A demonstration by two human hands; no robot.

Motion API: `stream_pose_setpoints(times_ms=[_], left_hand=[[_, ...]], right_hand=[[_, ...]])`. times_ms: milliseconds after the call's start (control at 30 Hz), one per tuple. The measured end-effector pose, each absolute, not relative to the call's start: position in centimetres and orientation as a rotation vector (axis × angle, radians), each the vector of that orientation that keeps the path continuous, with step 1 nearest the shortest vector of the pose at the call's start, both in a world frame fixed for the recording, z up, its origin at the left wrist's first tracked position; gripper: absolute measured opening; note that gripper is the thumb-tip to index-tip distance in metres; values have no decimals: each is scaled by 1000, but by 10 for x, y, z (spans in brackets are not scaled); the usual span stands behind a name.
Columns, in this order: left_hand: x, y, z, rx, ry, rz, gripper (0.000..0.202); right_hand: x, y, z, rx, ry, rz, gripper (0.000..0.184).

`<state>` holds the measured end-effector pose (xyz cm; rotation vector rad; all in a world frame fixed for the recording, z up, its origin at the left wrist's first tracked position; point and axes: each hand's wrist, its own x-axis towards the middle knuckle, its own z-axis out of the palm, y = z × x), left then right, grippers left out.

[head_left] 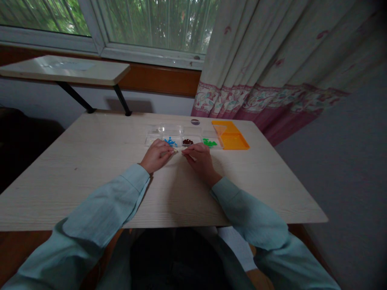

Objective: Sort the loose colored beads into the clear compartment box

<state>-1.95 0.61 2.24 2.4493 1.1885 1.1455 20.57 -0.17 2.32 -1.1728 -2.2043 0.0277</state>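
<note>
My left hand [158, 155] is closed in a pinch, with a tiny pale bit showing at its fingertips. Just across a narrow gap, my right hand [199, 159] is pinched too; what its fingers hold is too small to make out. Both are just in front of a clear compartment box [192, 131] on the table. Small blue pieces [170, 141] lie in one compartment, dark red-brown pieces [188, 142] in the one beside it, and green pieces [209, 142] in another to the right. My hands partly cover the box's near edge.
An orange tray [234, 136] lies at the box's right end. Behind the box is a small dark oval [195, 122] on the wooden table [99, 169]. A raised shelf [99, 76] on black legs stands at the back left; a curtain [238, 72] hangs at the back right.
</note>
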Motion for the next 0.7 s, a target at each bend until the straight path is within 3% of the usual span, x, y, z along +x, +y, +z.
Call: stream_pose_setpoints(times_ms=[133,433,700], left_hand=[[-35,16,19,2408,1369,1209,26],[-54,30,14,2303,1654,1284,27],[-53,29,13,2291,1658,1307,26]], right_hand=[[209,1,20,-1259,-2228,29,21],[198,-3,20,-1329,-2406,-60,45],[196,-5,26,-1344,-2478,-75,37]])
